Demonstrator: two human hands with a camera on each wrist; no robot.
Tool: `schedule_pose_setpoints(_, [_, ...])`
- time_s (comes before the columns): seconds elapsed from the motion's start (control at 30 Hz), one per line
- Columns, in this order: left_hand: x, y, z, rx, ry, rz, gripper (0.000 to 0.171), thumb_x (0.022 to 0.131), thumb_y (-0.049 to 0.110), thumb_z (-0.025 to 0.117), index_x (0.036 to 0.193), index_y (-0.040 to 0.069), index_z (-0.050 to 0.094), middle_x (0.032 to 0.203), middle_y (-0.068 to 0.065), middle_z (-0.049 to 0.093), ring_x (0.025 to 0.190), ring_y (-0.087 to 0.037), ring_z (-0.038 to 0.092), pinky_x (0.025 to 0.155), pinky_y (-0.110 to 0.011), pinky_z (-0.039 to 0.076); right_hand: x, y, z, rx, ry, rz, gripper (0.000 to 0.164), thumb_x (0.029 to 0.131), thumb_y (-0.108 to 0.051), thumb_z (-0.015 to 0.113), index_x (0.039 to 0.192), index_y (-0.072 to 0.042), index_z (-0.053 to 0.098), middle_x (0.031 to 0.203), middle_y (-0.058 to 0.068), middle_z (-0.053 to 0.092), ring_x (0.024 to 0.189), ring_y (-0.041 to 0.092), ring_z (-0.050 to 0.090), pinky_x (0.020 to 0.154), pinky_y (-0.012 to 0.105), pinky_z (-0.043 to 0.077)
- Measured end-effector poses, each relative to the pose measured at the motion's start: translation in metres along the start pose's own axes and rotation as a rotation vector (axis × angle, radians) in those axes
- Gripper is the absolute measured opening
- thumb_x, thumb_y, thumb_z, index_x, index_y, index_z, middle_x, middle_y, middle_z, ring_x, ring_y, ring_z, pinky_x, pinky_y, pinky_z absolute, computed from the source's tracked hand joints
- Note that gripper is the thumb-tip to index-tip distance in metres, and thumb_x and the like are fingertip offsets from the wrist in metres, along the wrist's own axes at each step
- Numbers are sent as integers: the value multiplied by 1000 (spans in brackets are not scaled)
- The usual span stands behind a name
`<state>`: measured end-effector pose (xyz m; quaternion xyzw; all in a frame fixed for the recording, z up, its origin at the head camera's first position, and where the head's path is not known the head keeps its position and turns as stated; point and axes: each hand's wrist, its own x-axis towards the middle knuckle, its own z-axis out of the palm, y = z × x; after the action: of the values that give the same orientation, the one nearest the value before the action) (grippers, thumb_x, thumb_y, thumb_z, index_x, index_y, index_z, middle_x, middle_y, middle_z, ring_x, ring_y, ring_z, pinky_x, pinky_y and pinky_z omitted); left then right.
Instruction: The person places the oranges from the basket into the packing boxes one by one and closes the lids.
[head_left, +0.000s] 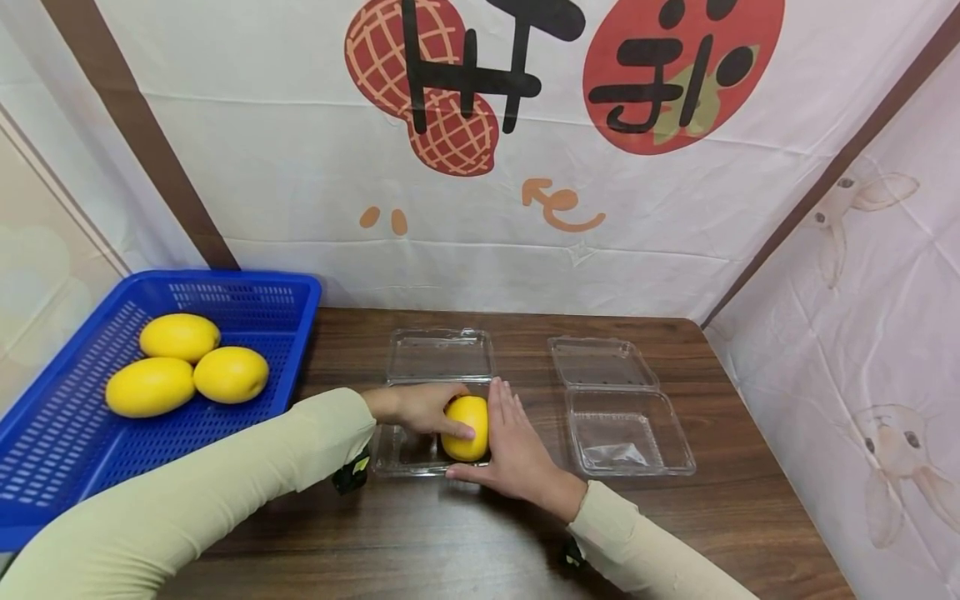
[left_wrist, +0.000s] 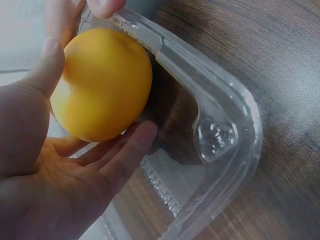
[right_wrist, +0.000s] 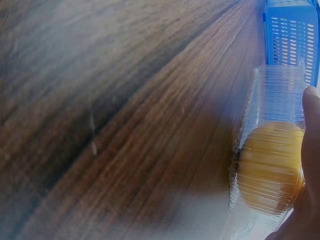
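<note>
Backing everything: white printed cloth (head_left: pixel 262 150); below it, one dark brown wood-grain table (head_left: pixel 420 542). At left, one blue perforated plastic basket (head_left: pixel 63 429), its near right side partly hidden by a pale yellow left sleeve (head_left: pixel 225 492). Two clear thin-plastic hinged boxes, lids lying back: left box (head_left: pixel 441 354) under the hands, right box (head_left: pixel 630 429) apart from it. Right hand (head_left: pixel 517 454): fingers straight, together, thumb spread, alongside the left box's right end. Left hand (head_left: pixel 423 407): thumb and fingers clamped round one smooth, rounded yellow fruit (head_left: pixel 471 417) within that box's base. Three smooth yellow oval fruits (head_left: pixel 150 387) clustered in the basket.
</note>
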<state>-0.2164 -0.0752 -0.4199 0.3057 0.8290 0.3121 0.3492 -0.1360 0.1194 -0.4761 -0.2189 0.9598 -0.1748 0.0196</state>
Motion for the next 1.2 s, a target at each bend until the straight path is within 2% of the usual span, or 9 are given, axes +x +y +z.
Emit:
schedule_pose_setpoints(0.2, [-2, 0, -2, 15, 6, 10, 57, 97, 34, 70, 136, -3, 49, 112, -6, 61, 97, -18, 58, 93, -40, 50, -1, 0, 0, 1, -1, 3, 130, 83, -75, 65, 157, 12, 4, 165, 30, 7, 154, 36, 8, 123, 47, 15])
schedule_pose_setpoints(0.5, [-3, 1, -6, 37, 2, -4, 67, 98, 37, 69, 142, -6, 44, 132, -18, 59, 119, -28, 58, 107, -49, 45, -1, 1, 1, 0, -5, 3, 129, 84, -76, 64, 157, 11, 2, 165, 30, 6, 154, 36, 8, 123, 47, 15])
schedule_pose_setpoints(0.7, [-5, 2, -10, 31, -11, -19, 71, 99, 36, 67, 146, -9, 40, 138, -24, 55, 126, -34, 56, 107, -50, 45, 0, 2, 2, -13, -5, -2, 130, 83, -76, 63, 157, 11, 2, 165, 30, 6, 154, 36, 7, 123, 47, 14])
schedule_pose_setpoints(0.93, [-9, 3, -14, 47, -9, -42, 68, 103, 38, 60, 147, -9, 39, 138, -24, 56, 126, -34, 57, 105, -48, 47, 0, 2, 1, -15, -14, 1, 131, 83, -76, 63, 157, 11, 0, 165, 30, 5, 154, 36, 7, 123, 47, 14])
schedule_pose_setpoints(1.2, [-15, 7, -21, 67, 11, -19, 66, 105, 39, 56, 147, -9, 39, 139, -26, 55, 128, -38, 54, 106, -51, 46, 0, 1, 1, -13, -3, -1, 131, 82, -76, 65, 157, 12, 3, 165, 30, 6, 154, 36, 8, 123, 47, 14])
